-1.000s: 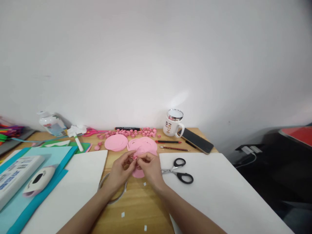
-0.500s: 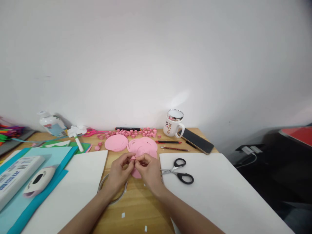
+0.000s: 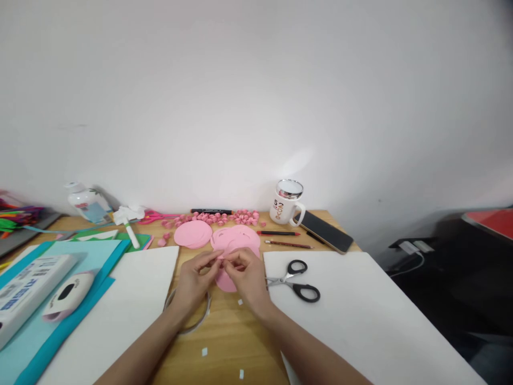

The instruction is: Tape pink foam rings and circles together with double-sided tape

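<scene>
My left hand (image 3: 196, 280) and my right hand (image 3: 246, 275) meet at the middle of the table, fingertips pinched together around a small bit of pink paper, mostly hidden by the fingers. Just beyond and beneath them lie pink paper circles (image 3: 240, 235), overlapping in a loose pile. To their left is a neater stack of pink circles (image 3: 192, 234). Several small rolled pink paper pieces (image 3: 212, 218) are heaped along the back. Under my left wrist shows part of a grey ring-shaped roll (image 3: 196, 327). Black-handled scissors (image 3: 294, 280) lie spread to the right of my right hand.
A white mug (image 3: 285, 206) and a phone (image 3: 326, 231) stand and lie at the back right, near a pencil (image 3: 288, 244). White sheets (image 3: 360, 310) flank the wooden table (image 3: 224, 353). Blue paper (image 3: 86, 256), a glue bottle (image 3: 86, 203) and a white box (image 3: 32, 289) are left.
My hands keep nearly the same pinch over the pink circles, with only slight finger movement. The whole view has shifted a few pixels.
</scene>
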`<state>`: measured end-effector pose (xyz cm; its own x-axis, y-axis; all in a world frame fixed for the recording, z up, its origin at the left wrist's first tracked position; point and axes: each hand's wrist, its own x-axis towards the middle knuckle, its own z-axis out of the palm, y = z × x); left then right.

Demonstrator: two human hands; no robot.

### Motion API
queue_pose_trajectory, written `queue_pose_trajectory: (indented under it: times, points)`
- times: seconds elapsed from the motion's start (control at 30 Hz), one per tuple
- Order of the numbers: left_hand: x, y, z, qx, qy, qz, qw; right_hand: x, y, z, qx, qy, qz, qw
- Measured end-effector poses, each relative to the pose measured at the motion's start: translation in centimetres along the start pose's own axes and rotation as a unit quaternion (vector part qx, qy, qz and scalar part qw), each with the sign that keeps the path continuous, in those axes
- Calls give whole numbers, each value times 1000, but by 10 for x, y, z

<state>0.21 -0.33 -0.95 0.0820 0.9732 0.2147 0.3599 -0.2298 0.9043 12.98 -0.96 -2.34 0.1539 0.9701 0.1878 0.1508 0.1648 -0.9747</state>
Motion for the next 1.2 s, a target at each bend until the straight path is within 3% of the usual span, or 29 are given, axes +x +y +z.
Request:
queue_pose_trajectory:
  times: [0.1,0.17,0.27,0.37,0.47,0.77,1.03,1.2]
  points:
    - [4,-2,-6,13,33,4,999,0,4,-1,-13,-43,23,999]
    - [7,-3,-10,28,66,-2,997,-3,4,-4,-40,-136,-7,990]
    - [10,-3,-14,41,110,-8,993,-9,0,-10,-104,-316,-126,935]
    - [11,-3,-15,53,127,0,990,-14,-4,-14,-168,-390,-195,884]
    - [9,-4,-13,67,123,15,990,-15,-8,-15,-180,-398,-209,875]
    - [5,-6,-10,-10,95,-32,995,-10,-18,-17,-66,-357,-189,912]
    - [10,-11,-11,-53,71,-62,994,-13,-16,-15,-74,-340,-234,908]
    - [10,-11,-13,-61,52,-46,996,-14,-18,-9,-77,-340,-238,906]
